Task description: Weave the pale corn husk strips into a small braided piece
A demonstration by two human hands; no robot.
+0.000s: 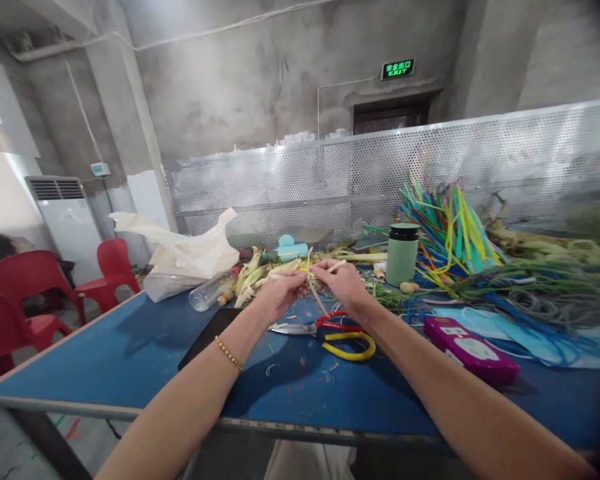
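Both my hands are raised together above the blue table (105,353). My left hand (283,293) and my right hand (343,283) each pinch thin pale strips (314,283) that cross between them; one end sticks up, another hangs down toward the table. Just below the hands lie scissors with red and yellow handles (337,333). A gold bead bracelet (229,353) sits on my left wrist.
Corn husks (260,273), a clear bottle (207,293), a white bag (185,257), a green cylinder container (403,253), coloured strips (450,227), a magenta box (473,350) and a black tablet (215,333) lie on the table. Red chairs (25,293) stand left; a perforated metal screen (330,187) behind.
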